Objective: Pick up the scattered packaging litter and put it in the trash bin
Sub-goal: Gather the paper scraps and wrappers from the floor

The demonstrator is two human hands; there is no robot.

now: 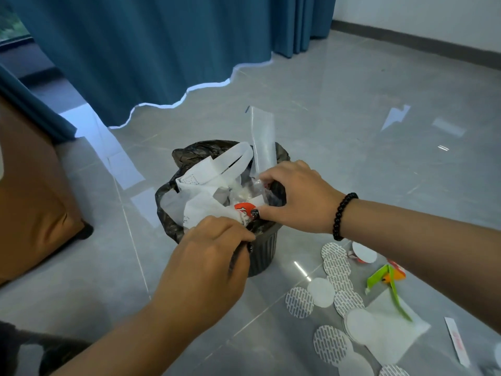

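While both hands work at the trash bin (pixel 264 253), stuffing step judged under way: left hand (pixel 208 256) gripping the black liner (pixel 168 204) at the near rim, right hand (pixel 295 196) pinching clear wrapping (pixel 260 185) over the heap. Next: press the load down, then gather the round seals (pixel 336 267) and green wrapper (pixel 390 289) below the right forearm. Tall clear sleeve (pixel 263 139) beyond the right hand sticking out, possibly blocking.

Soft, even daylight comes from the upper left, glowing along the hem of the curtain (pixel 162 50) and pooling in pale streaks of glare on the glossy floor (pixel 352 104). Shadows are faint. Wide-angle bending curves the edges, and the lower corners look slightly blurred, the centre sharper
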